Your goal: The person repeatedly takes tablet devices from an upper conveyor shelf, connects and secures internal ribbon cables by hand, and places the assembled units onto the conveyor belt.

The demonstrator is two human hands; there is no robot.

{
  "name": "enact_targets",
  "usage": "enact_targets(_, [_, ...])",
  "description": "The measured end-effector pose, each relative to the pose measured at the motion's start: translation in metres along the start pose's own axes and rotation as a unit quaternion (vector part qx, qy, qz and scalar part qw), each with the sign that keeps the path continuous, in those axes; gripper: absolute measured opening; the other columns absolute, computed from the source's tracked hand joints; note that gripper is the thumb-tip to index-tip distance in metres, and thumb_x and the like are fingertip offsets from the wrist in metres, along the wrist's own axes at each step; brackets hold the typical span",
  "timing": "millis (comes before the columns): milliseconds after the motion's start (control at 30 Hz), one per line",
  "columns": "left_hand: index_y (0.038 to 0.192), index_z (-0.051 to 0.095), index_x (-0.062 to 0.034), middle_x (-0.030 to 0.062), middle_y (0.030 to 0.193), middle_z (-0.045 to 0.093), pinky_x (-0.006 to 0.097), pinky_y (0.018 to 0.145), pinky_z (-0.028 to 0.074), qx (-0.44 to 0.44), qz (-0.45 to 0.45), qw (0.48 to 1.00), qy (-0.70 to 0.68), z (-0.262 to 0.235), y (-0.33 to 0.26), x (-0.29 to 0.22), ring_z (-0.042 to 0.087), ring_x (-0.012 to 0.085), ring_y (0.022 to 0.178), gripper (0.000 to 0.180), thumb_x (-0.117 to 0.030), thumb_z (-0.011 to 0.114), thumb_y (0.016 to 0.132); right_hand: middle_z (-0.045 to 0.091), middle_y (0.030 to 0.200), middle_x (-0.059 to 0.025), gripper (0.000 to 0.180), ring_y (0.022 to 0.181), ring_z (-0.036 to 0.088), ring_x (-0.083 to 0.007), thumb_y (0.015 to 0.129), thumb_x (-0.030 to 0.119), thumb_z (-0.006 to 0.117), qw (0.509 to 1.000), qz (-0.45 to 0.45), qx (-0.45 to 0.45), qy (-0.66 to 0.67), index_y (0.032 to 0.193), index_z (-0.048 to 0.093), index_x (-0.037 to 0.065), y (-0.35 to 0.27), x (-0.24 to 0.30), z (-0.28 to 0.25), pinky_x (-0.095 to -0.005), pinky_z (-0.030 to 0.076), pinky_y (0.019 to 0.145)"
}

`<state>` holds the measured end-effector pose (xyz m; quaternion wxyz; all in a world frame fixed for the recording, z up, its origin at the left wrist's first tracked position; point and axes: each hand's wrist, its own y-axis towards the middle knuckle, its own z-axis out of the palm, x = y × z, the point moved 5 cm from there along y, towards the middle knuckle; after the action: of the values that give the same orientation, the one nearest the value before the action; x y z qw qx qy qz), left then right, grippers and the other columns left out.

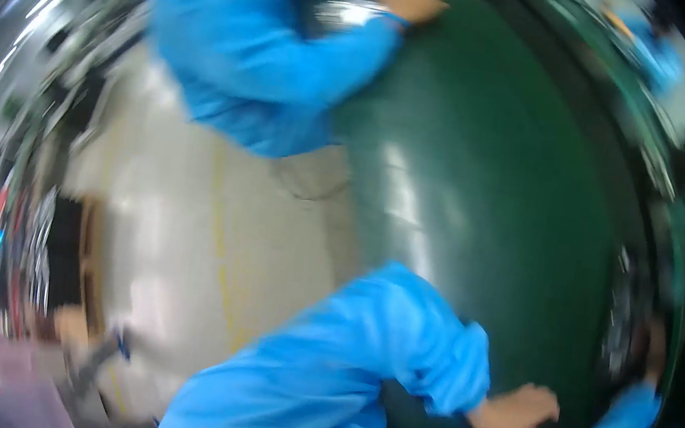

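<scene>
Green tabletop spans the centre and right. Co-worker in blue stands at its far left edge, hands close together. Left hand: over the near tabletop, fingers loosely curled, apparently holding nothing. Silvery item, blurred, at the right edge. Right hand: just beside it, blurred; finger opening and grip cannot be told.

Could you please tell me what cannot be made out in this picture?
Left hand: head view, blur hides whether it holds anything.
Right hand: head view, blur and shadow hide its grip.
Shiny things beside it: head view, too blurred to identify.
Glossy item by the co-worker's hands: head view, blurred and partly covered by a sleeve.
Far person, upper right: head view, too small and blurred for detail.
</scene>
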<state>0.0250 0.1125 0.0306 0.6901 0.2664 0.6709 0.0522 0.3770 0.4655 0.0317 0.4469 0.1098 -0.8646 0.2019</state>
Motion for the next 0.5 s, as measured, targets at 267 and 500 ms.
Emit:
enact_targets(267, [0.142, 0.027, 0.0039, 0.0265, 0.144, 0.031, 0.045, 0.113, 0.025, 0.015, -0.018, 0.998, 0.057, -0.028, -0.002, 0.002, 0.031, 0.0414, 0.134, 0.075, -0.016, 0.067, 0.082, 0.054, 0.133, -0.0188, 0.072, 0.12, 0.054, -0.0245, 0.089, 0.038, 0.064, 0.956, 0.042, -0.29, -0.029, 0.142, 0.038, -0.005, -0.098, 0.185, 0.101, -0.0307, 0.04, 0.102])
enact_targets(500, [0.148, 0.001, 0.0089, 0.0335, 0.147, 0.022, 0.044, 0.114, 0.021, 0.065, -0.049, 0.993, -0.089, -0.042, 0.016, -0.022, 0.024, 0.045, 0.138, 0.101, -0.019, 0.073, 0.082, 0.06, 0.125, -0.013, 0.058, 0.112, 0.058, -0.0196, 0.093, 0.024, 0.062, 0.863, 0.073, -0.427, 0.261, 0.139, 0.041, -0.004, -0.243, 0.191, 0.212, -0.029, 0.045, 0.095])
